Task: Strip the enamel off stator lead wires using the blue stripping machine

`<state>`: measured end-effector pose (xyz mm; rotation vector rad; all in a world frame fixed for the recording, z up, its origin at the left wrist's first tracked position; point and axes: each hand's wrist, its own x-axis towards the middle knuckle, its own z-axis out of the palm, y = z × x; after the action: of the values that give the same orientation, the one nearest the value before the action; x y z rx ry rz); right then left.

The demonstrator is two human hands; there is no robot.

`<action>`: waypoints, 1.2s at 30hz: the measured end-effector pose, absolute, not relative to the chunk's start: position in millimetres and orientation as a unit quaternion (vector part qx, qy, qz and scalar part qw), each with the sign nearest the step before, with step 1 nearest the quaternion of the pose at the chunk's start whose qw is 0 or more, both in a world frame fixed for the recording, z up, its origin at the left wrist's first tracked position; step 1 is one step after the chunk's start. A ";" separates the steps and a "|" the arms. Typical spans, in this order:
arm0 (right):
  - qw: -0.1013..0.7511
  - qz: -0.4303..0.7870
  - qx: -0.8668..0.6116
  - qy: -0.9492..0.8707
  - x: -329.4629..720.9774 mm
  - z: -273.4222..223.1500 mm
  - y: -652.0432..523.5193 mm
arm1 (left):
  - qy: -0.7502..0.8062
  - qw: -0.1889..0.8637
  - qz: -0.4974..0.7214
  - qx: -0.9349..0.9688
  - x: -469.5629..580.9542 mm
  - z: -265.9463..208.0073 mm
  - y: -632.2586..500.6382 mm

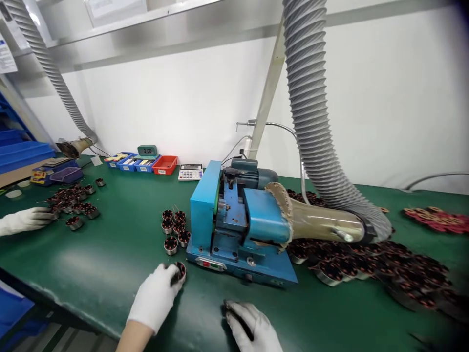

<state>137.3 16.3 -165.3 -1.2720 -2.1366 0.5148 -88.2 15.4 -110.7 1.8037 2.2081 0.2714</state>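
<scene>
The only writing that can be read is on the small green digital timer (147,150) at the back of the green tabletop (110,254), whose display shows what looks like 3:00. The white desk calculator (190,172) just right of the red plastic bin (164,165) has keys too small to read, and the white sheets pinned high on the wall are blurred. The label strips on the row of blue plastic bins (129,163) cannot be made out either.

The left hand (156,296), in a white fabric glove, has its grip closed around a small round copper-wound motor stator with a silver rim (180,270), which sits on the tabletop just in front of the blue benchtop machine (234,225); the fingers hide most of it. The right hand (251,325), also in a white glove with dark-stained fingertips, lies low on the tabletop near the bottom edge, partly cut off; I cannot tell whether its grip is closed or holds anything.

A cluster of 6 similar stators (175,227) stands just left of the machine. A grey ribbed extraction hose (311,127) comes down to a brass-coloured nozzle (322,222) at the machine's right side, hiding part of a large blurred heap of stators (370,269). At far left, another person's white-gloved hand (25,219) rests by a further group of stators (73,200), the arm cut off by the edge.
</scene>
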 end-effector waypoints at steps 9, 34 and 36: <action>0.084 0.131 -0.510 -0.846 109.3 -147.1 6.4 | 0.686 0.329 0.267 0.592 -50.1 -126.5 -11.0; 0.593 0.681 -0.386 -0.188 164.6 -61.3 23.2 | 0.504 0.297 0.460 0.668 46.0 -89.8 -7.8; 0.623 0.688 -0.348 -0.133 168.5 -58.3 24.8 | 0.507 0.273 0.461 0.675 48.9 -85.6 -5.8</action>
<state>168.5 24.8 -58.3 -0.7987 -0.3050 1.5807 48.9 -5.8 -85.6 1.8173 1.3634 1.2402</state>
